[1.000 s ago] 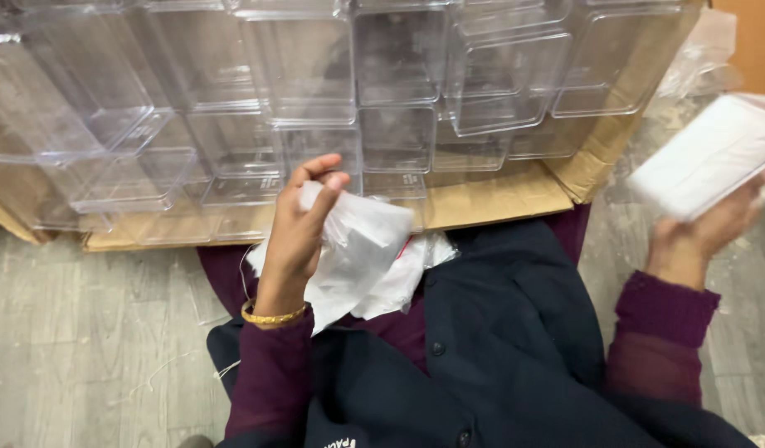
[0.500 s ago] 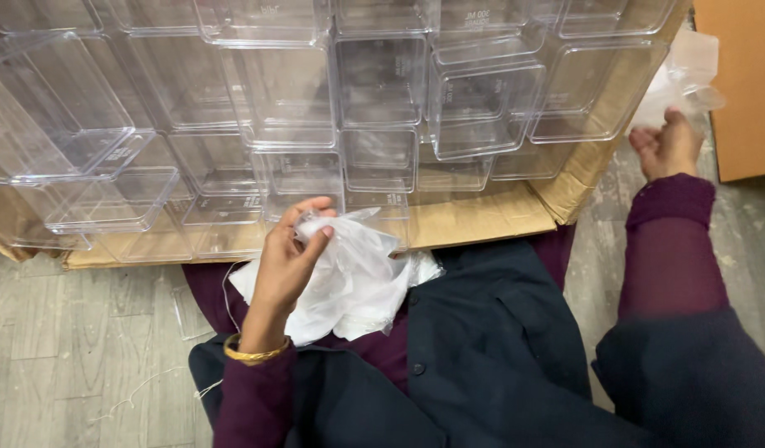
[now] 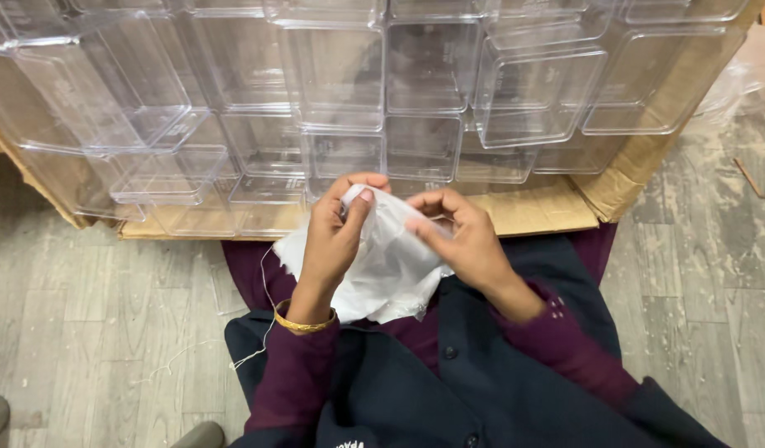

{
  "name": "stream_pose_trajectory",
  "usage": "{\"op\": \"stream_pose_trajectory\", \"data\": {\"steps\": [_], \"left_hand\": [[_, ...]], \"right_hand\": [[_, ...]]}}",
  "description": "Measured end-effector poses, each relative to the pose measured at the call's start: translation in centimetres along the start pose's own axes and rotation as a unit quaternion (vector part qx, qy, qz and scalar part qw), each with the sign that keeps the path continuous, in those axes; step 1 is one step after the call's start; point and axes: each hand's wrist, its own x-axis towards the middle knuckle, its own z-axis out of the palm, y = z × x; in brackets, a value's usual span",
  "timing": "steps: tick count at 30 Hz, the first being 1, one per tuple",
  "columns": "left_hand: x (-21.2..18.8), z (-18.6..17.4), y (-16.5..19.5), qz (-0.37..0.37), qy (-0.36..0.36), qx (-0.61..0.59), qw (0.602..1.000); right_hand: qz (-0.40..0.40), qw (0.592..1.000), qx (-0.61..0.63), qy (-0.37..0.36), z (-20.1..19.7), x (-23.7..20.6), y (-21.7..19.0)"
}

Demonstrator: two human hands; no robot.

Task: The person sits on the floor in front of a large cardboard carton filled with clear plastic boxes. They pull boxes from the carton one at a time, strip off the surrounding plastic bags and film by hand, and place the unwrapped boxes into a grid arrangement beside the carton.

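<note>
A crumpled white cloth (image 3: pixel 381 267) was gripped at its upper edge by the left hand (image 3: pixel 337 234), whose thumb and fingers were closed on a raised fold, while the right hand (image 3: pixel 464 241) was pinched shut on the same edge just beside it. The cloth was held between the two hands at lap height, directly ahead of both wrists, with the left hand slightly nearer the bulk of the fabric. No clear long axis could be made out in the bunched material; the held edge was pointed up towards the stack beyond, and the loose remainder was draped down and towards the person, over a dark blue garment (image 3: pixel 449 382) and maroon sleeves. A gold bangle (image 3: pixel 304 322) was worn on the left wrist, and a thin white thread (image 3: pixel 262 332) was seen trailing from the cloth to the floor (image 3: pixel 92 332). Beyond the hands, rows of clear plastic boxes (image 3: pixel 341 91) were stacked on flattened cardboard (image 3: pixel 532 211), well clear of the cloth. A piece of clear plastic wrap (image 3: pixel 743 79) was left lying at the far right.
</note>
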Motion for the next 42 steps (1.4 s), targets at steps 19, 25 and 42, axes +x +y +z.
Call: {"op": "stream_pose_trajectory", "data": {"steps": [19, 25, 42], "left_hand": [[-1.0, -2.0, -0.3, -0.029, -0.089, -0.066, 0.993], [-1.4, -3.4, 1.5, -0.003, -0.049, -0.230, 0.972], [-1.6, -2.9, 1.3, -0.014, -0.085, -0.137, 0.987]], "right_hand": [[-0.081, 0.996, -0.016, 0.023, -1.2, 0.4, -1.0], [-0.014, 0.993, 0.031, -0.116, -2.3, 0.8, -0.2], [-0.021, 0.995, 0.094, 0.026, -0.5, 2.4, -2.0]]}}
